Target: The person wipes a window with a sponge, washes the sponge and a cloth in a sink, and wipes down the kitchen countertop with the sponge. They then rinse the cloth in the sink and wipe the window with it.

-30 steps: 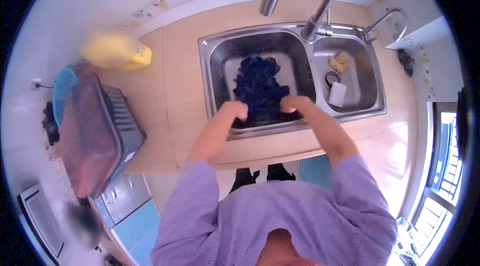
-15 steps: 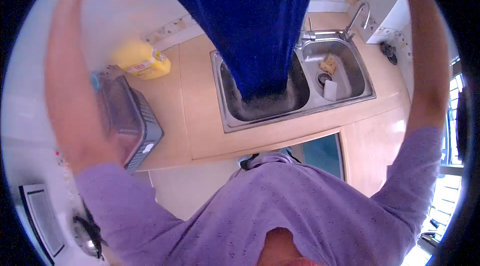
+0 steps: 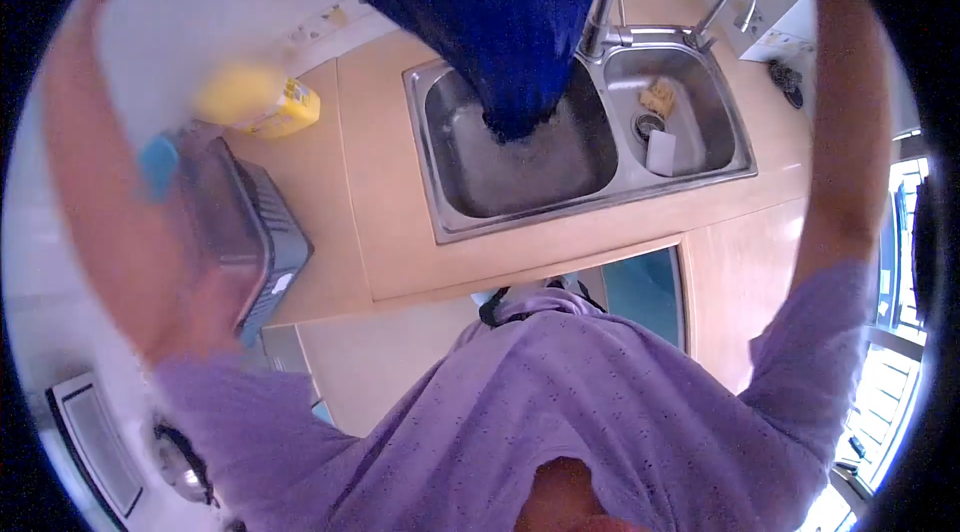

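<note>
A dark blue cloth [image 3: 480,2] hangs down from the top of the view and narrows toward its lower end. That end is over the left basin [image 3: 480,177] of a steel double sink. Both my arms are raised on either side of the cloth, and both hands lie beyond the upper edge of the view. What they hold cannot be seen. The right basin [image 3: 695,147] contains a yellowish scrubber [image 3: 657,98] and a white block [image 3: 660,153] beside the drain.
A yellow bottle [image 3: 285,110] and a lidded grey basket [image 3: 285,242] stand on the left of the wooden counter [image 3: 390,262]. Behind the sink rise a mixer tap [image 3: 610,38] and a curved tap [image 3: 745,2]. A dark bundle [image 3: 787,82] lies at the right.
The cloth's lower end has risen and narrowed, uncovering more of the left basin. My left arm has swung outward to the left, and its hand has left the view.
</note>
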Action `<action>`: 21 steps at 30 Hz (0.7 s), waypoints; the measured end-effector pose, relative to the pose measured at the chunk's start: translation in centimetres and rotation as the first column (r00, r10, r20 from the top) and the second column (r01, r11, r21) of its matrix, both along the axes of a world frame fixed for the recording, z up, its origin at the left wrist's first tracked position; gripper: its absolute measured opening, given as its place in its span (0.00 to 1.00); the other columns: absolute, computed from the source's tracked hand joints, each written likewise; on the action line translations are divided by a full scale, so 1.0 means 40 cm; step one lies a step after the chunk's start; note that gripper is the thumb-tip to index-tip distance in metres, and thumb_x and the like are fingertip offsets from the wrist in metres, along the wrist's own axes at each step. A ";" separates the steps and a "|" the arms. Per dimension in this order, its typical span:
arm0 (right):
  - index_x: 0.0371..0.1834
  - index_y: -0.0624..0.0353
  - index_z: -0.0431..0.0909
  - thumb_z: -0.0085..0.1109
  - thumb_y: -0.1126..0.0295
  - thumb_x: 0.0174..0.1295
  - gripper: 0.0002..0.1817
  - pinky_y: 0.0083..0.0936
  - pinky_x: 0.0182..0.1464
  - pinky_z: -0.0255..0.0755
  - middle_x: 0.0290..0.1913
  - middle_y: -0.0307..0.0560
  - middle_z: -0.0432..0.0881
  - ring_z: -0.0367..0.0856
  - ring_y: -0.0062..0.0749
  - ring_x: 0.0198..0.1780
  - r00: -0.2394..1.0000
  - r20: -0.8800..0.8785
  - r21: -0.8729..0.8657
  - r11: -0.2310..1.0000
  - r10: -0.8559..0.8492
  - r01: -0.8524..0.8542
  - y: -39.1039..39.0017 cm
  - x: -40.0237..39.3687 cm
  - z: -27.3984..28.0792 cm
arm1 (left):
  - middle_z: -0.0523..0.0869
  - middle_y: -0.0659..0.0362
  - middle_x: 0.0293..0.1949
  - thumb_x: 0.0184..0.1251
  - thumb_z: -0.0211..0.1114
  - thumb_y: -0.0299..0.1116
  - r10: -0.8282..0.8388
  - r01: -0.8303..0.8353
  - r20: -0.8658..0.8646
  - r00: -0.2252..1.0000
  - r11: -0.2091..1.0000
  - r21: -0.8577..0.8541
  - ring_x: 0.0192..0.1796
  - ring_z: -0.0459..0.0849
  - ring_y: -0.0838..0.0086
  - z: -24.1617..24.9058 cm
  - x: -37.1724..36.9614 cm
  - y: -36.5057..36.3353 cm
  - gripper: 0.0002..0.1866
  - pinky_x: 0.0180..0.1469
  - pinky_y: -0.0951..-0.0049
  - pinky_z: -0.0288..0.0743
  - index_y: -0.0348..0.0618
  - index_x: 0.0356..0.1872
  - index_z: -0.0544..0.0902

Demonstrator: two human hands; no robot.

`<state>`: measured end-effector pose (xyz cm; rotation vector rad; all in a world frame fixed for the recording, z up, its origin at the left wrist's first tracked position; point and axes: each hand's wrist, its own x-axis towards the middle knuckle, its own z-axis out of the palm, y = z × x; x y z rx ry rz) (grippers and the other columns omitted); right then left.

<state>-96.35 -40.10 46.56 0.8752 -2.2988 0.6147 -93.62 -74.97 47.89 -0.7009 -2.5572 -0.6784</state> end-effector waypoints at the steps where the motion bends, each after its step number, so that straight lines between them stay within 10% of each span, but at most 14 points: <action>1: 0.53 0.57 0.77 0.42 0.58 0.69 0.19 0.33 0.60 0.65 0.51 0.49 0.80 0.77 0.35 0.52 0.991 0.127 -0.078 0.997 0.034 -0.024 -0.010 -0.012 -0.071 | 0.82 0.61 0.29 0.57 0.64 0.36 -0.032 0.031 0.111 0.993 0.999 0.009 0.34 0.78 0.74 -0.100 -0.033 -0.013 0.09 0.39 0.71 0.73 0.43 0.36 0.81; 3: 0.56 0.58 0.75 0.46 0.58 0.67 0.20 0.30 0.61 0.65 0.53 0.46 0.78 0.76 0.33 0.53 0.753 0.536 -0.361 0.910 0.381 -0.204 -0.001 -0.042 -0.306 | 0.81 0.61 0.28 0.56 0.65 0.36 -0.071 0.075 0.291 0.954 0.997 -0.005 0.33 0.78 0.75 -0.334 -0.071 -0.018 0.09 0.38 0.72 0.73 0.44 0.35 0.81; 5: 0.57 0.60 0.73 0.53 0.60 0.64 0.22 0.28 0.54 0.70 0.51 0.41 0.79 0.78 0.30 0.49 0.470 0.882 0.016 0.995 0.031 -0.095 -0.039 -0.074 -0.542 | 0.84 0.53 0.32 0.56 0.64 0.36 -0.003 0.021 0.510 0.860 0.999 -0.029 0.37 0.82 0.66 -0.598 -0.059 0.012 0.09 0.38 0.65 0.74 0.43 0.34 0.80; 7: 0.38 0.64 0.79 0.53 0.64 0.61 0.13 0.33 0.39 0.72 0.34 0.51 0.82 0.80 0.36 0.35 0.780 0.593 0.049 0.958 0.200 -0.283 -0.044 -0.091 -0.881 | 0.84 0.51 0.34 0.53 0.66 0.35 0.035 0.085 0.558 0.829 0.978 -0.188 0.40 0.82 0.58 -0.873 -0.061 0.052 0.08 0.40 0.61 0.75 0.45 0.33 0.82; 12: 0.33 0.62 0.80 0.53 0.59 0.60 0.16 0.44 0.42 0.72 0.35 0.56 0.81 0.79 0.53 0.39 0.550 0.834 0.256 0.915 -0.046 -0.312 -0.106 -0.057 -1.367 | 0.84 0.48 0.36 0.49 0.65 0.32 0.225 0.228 0.729 0.646 0.855 -0.465 0.44 0.83 0.55 -1.406 -0.017 0.124 0.11 0.45 0.58 0.77 0.41 0.35 0.84; 16: 0.34 0.62 0.82 0.51 0.61 0.59 0.15 0.43 0.47 0.72 0.40 0.55 0.82 0.80 0.52 0.45 0.427 0.860 0.470 0.757 -0.278 -0.454 -0.143 0.022 -1.471 | 0.83 0.45 0.44 0.47 0.64 0.31 0.263 0.304 0.818 0.511 0.835 -0.459 0.49 0.82 0.57 -1.569 0.094 0.178 0.14 0.50 0.59 0.76 0.38 0.36 0.84; 19: 0.37 0.62 0.82 0.50 0.62 0.59 0.16 0.42 0.48 0.73 0.42 0.56 0.83 0.80 0.53 0.45 0.317 0.889 0.458 0.659 -0.330 -0.597 -0.152 0.059 -1.447 | 0.82 0.44 0.46 0.49 0.61 0.31 0.373 0.512 0.913 0.166 0.758 -0.403 0.50 0.82 0.57 -1.483 0.111 0.209 0.15 0.51 0.60 0.76 0.37 0.39 0.84; 21: 0.40 0.62 0.82 0.49 0.61 0.61 0.17 0.43 0.48 0.73 0.45 0.56 0.82 0.80 0.54 0.46 0.248 0.886 0.444 0.562 -0.392 -0.698 -0.147 0.058 -1.487 | 0.82 0.44 0.46 0.50 0.59 0.31 0.348 0.513 0.917 0.195 0.761 -0.398 0.50 0.82 0.56 -1.393 0.122 0.207 0.15 0.51 0.59 0.76 0.37 0.40 0.83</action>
